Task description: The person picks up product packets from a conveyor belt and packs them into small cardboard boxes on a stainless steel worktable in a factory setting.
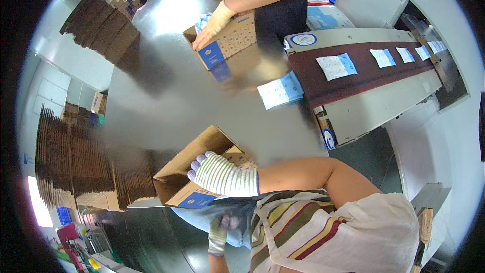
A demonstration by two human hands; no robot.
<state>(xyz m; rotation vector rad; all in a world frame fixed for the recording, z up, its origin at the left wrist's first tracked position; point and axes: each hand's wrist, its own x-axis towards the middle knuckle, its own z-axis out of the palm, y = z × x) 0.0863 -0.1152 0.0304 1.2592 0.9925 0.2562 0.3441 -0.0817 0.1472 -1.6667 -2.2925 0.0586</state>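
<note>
In front of me, at the near edge of the steel table, a brown cardboard box (189, 154) with blue printing stands with its top open. My right hand (222, 174), in a striped knit glove with purple fingertips, reaches across the box, its fingers curled over the side. Below the table edge, beside some blue cloth-like material (197, 218), is my left hand (220, 232) in a matching glove. Motion blurs its fingers, so what they hold, if anything, is unclear. The inside of the box is partly hidden by my right hand.
Across the table (151, 96), a person's gloved hands (214, 25) work at another box (230, 40). A conveyor (374, 83) at the right carries several white-and-blue packets (337, 66); one packet (280, 91) lies at its end. Flattened cartons (76, 156) are stacked at the left.
</note>
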